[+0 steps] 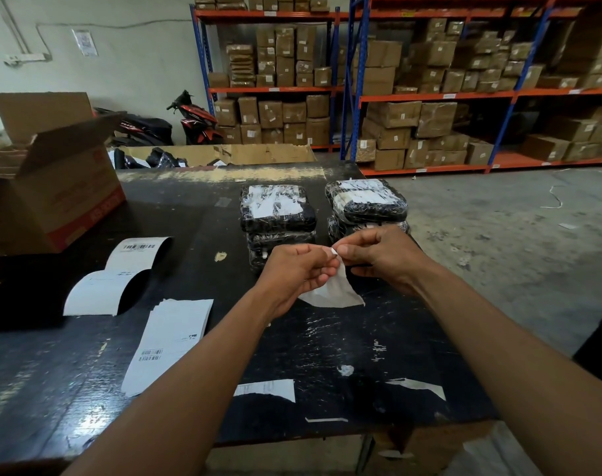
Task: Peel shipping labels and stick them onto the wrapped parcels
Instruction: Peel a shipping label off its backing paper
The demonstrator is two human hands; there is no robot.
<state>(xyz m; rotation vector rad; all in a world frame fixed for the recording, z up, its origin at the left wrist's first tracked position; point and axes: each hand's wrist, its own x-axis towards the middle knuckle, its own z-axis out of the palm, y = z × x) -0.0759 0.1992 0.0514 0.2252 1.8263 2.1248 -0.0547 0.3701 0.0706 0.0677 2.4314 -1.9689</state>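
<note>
My left hand and my right hand meet above the black table, both pinching the top corner of a white shipping label that hangs down between them. Just behind my hands stand two stacks of black wrapped parcels: the left stack and the right stack, each with white paper on its top parcel. A pile of flat labels lies at the left of the table. Curled label sheets rest further left.
An open cardboard box stands on the table's left. Paper scraps lie near the front edge. A carton holding black parcels sits behind the table. Orange-and-blue racks full of boxes line the back; bare concrete floor lies right.
</note>
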